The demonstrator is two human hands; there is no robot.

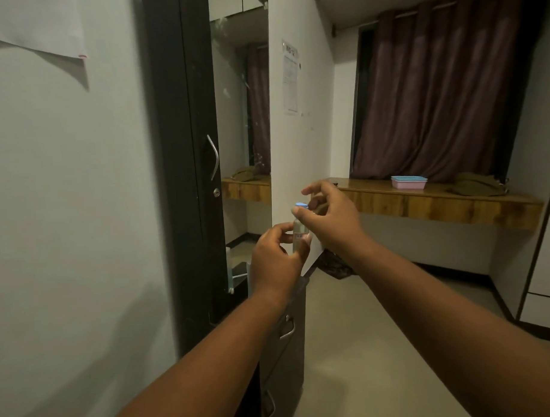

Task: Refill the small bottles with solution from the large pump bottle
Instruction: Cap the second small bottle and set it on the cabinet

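I hold a small clear bottle [299, 229] upright in front of me at chest height. My left hand [277, 264] grips its lower body, covering most of the label. My right hand [327, 219] reaches over from the right, thumb and fingers pinching the light blue cap [301, 205] on top. The large pump bottle is not clearly in view; a pale bottle shape [229, 269] stands low beside the dark cabinet, half hidden behind my left hand.
A dark cabinet door [185, 167] with a metal handle stands left of centre, next to a mirror. A drawer unit [286, 342] sits below my arms. A wooden ledge [438, 202] under maroon curtains carries a pink and blue box [409, 182].
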